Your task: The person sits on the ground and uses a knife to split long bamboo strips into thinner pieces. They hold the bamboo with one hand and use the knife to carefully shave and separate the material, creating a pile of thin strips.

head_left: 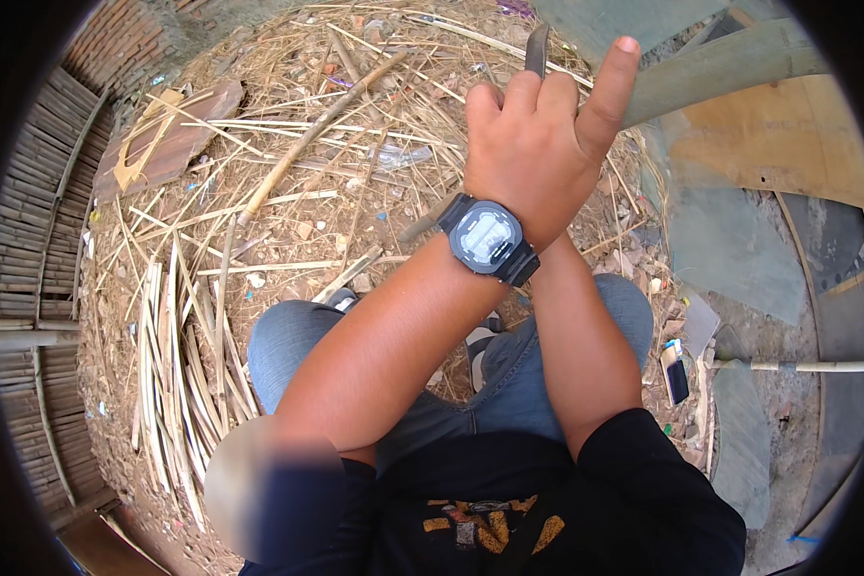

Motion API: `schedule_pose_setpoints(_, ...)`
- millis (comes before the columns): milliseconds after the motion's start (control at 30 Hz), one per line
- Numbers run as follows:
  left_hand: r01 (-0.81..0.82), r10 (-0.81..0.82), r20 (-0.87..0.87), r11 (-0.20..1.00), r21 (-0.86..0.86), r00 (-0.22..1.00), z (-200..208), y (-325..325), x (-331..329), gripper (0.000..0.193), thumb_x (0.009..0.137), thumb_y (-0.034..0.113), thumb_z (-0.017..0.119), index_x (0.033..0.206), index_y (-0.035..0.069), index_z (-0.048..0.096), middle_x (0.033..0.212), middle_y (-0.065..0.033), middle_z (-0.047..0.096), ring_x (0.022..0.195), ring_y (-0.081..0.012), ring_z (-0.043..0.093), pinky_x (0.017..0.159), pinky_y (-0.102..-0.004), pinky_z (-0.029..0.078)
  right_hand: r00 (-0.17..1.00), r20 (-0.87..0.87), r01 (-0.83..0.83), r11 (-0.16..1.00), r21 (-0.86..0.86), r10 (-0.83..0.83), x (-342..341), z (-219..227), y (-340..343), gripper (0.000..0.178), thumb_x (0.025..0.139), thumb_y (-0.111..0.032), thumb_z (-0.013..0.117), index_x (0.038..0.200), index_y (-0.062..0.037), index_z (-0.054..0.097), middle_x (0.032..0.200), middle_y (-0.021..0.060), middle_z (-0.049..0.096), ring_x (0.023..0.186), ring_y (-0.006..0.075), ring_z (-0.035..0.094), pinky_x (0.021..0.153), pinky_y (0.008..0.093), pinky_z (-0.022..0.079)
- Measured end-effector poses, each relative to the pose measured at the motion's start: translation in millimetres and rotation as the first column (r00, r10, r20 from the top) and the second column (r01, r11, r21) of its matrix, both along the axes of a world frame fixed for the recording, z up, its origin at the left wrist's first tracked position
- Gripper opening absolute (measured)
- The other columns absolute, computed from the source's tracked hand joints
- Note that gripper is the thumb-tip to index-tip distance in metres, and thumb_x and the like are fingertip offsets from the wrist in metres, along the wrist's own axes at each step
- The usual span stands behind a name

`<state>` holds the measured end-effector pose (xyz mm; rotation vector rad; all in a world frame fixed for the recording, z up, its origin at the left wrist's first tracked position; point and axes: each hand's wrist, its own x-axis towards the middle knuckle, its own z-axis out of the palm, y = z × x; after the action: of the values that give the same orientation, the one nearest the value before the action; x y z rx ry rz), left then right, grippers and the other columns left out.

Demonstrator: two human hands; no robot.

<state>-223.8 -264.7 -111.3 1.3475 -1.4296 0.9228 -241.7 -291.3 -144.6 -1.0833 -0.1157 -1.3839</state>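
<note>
My left hand (538,134), with a black digital watch (488,237) on the wrist, is closed at the near end of a thick green-grey bamboo pole (710,82). Its index finger is stretched out beside the pole; the other fingers are curled. Just beyond those fingers a narrow dark strip like a blade (537,50) sticks up; what it belongs to is hidden. My right forearm (586,336) passes under the left wrist, and the right hand is hidden behind the left. A brownish stick-like end (428,221) shows left of the watch.
Split bamboo strips (173,355) lie piled on the littered ground at left, near a bamboo wall (43,211). A longer stick (326,134) lies ahead. Grey sheets (739,250) and a tan board (768,134) are at right, with a small dark-and-light object (676,372) near my knee.
</note>
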Motion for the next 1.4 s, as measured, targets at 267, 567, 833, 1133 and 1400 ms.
schedule_pose_setpoints(267,-0.003,0.004,0.015,0.999,-0.033,1.0,2,0,5,0.086,0.079,0.015,0.067,0.156,0.02,0.028,0.075,-0.0009,0.054,0.07,-0.0227,0.053,0.063,-0.0419,0.033,0.958,-0.134,0.228,0.957,-0.181,-0.253,13,8,1,0.067,0.101,-0.02,0.047,0.159,-0.0295,0.015,0.079,-0.0112,0.045,0.071,0.0085,0.044,0.074,0.0318,0.034)
schedule_pose_setpoints(567,0.037,0.02,-0.156,0.936,0.349,0.987,25,28,24,0.094,0.078,0.014,0.072,0.153,0.002,0.017,0.093,-0.0136,0.065,0.087,-0.034,0.062,0.08,-0.0471,0.041,0.648,-0.752,0.389,0.901,0.194,-0.118,-28,-33,-11,0.031,0.093,-0.027,0.064,0.11,-0.0078,0.046,0.075,0.0015,0.059,0.056,0.0117,0.052,0.052,0.0301,0.04)
schedule_pose_setpoints(833,-0.092,0.123,-0.153,0.977,0.193,0.981,40,33,101,0.087,0.086,0.025,0.073,0.14,-0.014,0.019,0.077,-0.022,0.064,0.067,-0.0406,0.067,0.059,-0.0449,0.054,0.418,-0.884,0.445,0.801,0.4,0.209,-48,-82,-38,0.017,0.09,-0.016,0.066,0.094,-0.0052,0.054,0.069,0.0001,0.052,0.051,0.0093,0.049,0.045,0.0264,0.04)
schedule_pose_setpoints(1133,-0.059,0.204,-0.772,0.976,0.212,0.601,5,148,275,0.062,0.097,0.018,0.06,0.147,-0.002,0.028,0.117,-0.0205,0.06,0.094,-0.0257,0.067,0.071,-0.0376,0.06,-0.19,-0.971,0.328,0.942,0.076,0.144,-29,-178,-35,0.035,0.081,-0.024,0.07,0.102,0.0032,0.067,0.095,0.019,0.07,0.083,0.0297,0.069,0.07,0.0414,0.055)
schedule_pose_setpoints(1400,-0.354,0.148,-0.963,0.933,0.061,0.224,-83,293,303,0.064,0.098,0.019,0.06,0.151,0.012,0.025,0.122,-0.0155,0.055,0.1,-0.0258,0.064,0.079,-0.0386,0.061,-0.642,-0.758,-0.192,0.981,0.015,-0.114,-21,-242,9,0.045,0.081,-0.022,0.066,0.121,0.001,0.065,0.12,0.0262,0.065,0.112,0.0377,0.064,0.095,0.0446,0.052)
